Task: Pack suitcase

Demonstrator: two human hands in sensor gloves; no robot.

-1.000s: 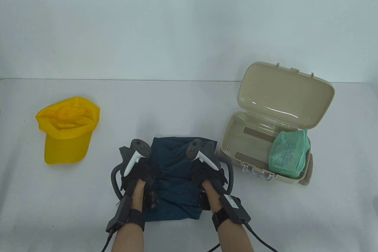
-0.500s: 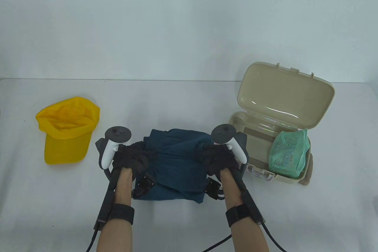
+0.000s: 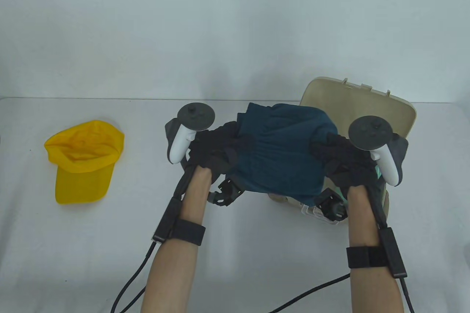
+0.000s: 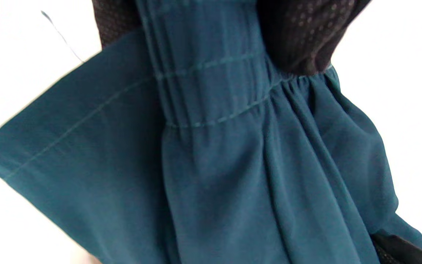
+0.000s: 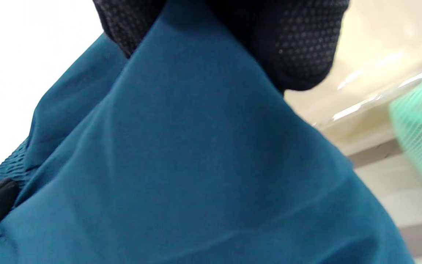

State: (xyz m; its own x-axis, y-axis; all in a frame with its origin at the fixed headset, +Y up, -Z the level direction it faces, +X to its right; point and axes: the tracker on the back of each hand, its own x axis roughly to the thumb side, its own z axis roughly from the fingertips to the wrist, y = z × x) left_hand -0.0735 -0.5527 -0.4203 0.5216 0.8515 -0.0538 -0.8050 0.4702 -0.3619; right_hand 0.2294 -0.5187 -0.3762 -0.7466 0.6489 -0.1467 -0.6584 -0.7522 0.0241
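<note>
The left hand (image 3: 214, 149) and the right hand (image 3: 343, 160) each grip one side of the folded teal garment (image 3: 282, 151), holding it off the bench (image 3: 110, 247) and over the open beige suitcase (image 3: 400, 107). A green mesh bag (image 5: 421, 135) lies inside the suitcase. A yellow cap (image 3: 82, 160) lies well apart at the left.

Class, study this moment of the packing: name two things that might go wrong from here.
1. The folded teal garment, held only at its ends by the left hand and right hand, may sag and unfold.
2. The green mesh pouch already lies in the suitcase; the garment might bunch against it.
</note>
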